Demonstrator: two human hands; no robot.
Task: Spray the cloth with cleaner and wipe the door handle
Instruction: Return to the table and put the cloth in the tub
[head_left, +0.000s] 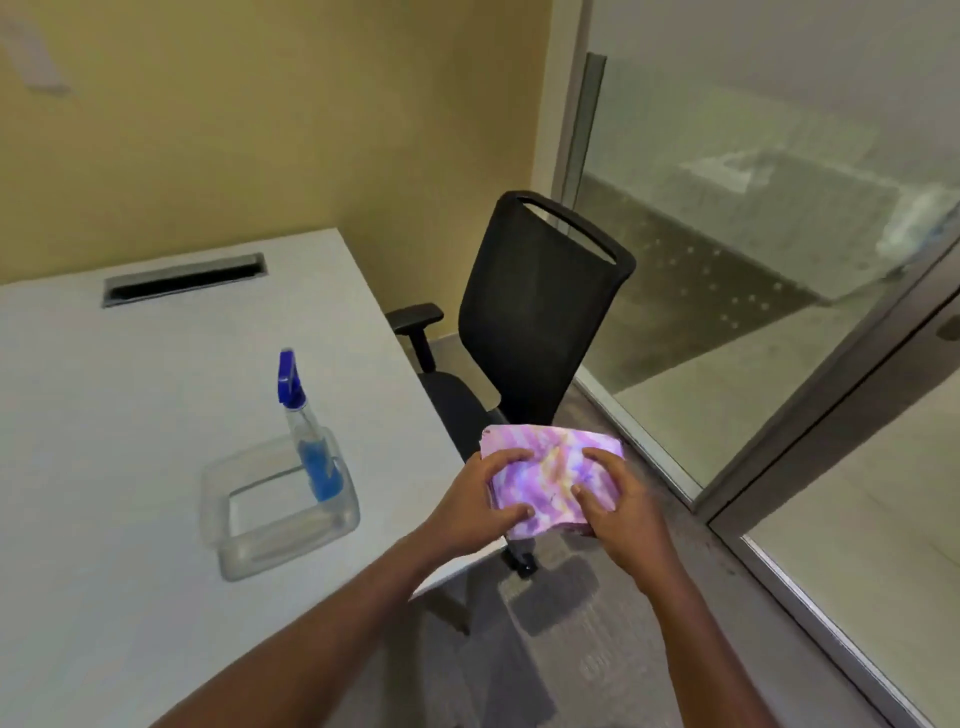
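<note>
A folded pink and purple tie-dye cloth (550, 470) is held in the air just past the table's right corner, over the chair seat. My left hand (475, 506) grips its left side and my right hand (626, 512) grips its right side, thumbs on top. A clear spray bottle (311, 441) with blue liquid and a blue trigger head stands upright in a clear plastic container (270, 551) on the white table (130, 467), to the left of my hands. No door handle is clearly visible; a dark fitting (950, 327) shows at the right edge on the glass door.
A black mesh office chair (535, 312) stands beside the table, right behind the cloth. Glass partitions with metal frames (810, 415) run along the right. A cable slot (182, 280) is set in the table's far side. Grey carpet covers the floor.
</note>
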